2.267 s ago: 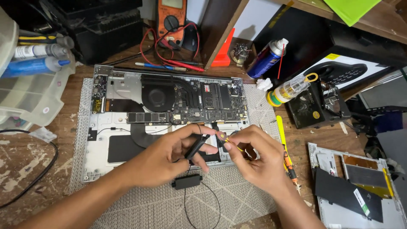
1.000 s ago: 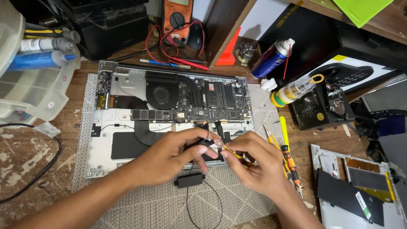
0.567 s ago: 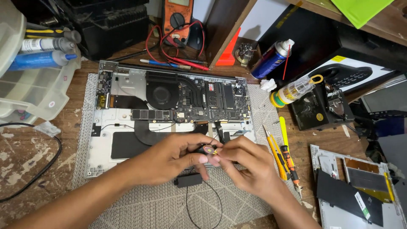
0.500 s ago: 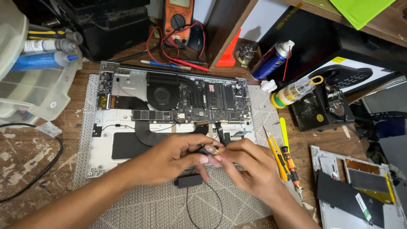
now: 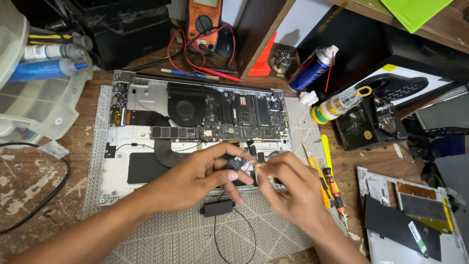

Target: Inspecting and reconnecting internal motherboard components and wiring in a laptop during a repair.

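An opened laptop base (image 5: 146, 132) lies on a grey mat, its fan and circuit board showing. Over its front edge my left hand (image 5: 193, 176) pinches a small black speaker part (image 5: 234, 163) between thumb and fingers. My right hand (image 5: 288, 188) meets it from the right, fingertips closed on the thin wire end by that part. A second small black speaker (image 5: 218, 208) lies on the mat below my hands, a thin black wire looping from it.
Yellow and orange hand tools (image 5: 326, 178) lie right of the laptop. A blue spray can (image 5: 312, 66), a small yellow-capped bottle (image 5: 339, 103), an orange multimeter (image 5: 205, 14) with red leads and a clear plastic bin (image 5: 34, 98) ring the mat (image 5: 161, 239). A removed laptop cover (image 5: 410, 220) lies bottom right.
My hands have closed together over the laptop's front edge. The small black part has stayed in my left fingers while my right fingers came onto its wire.
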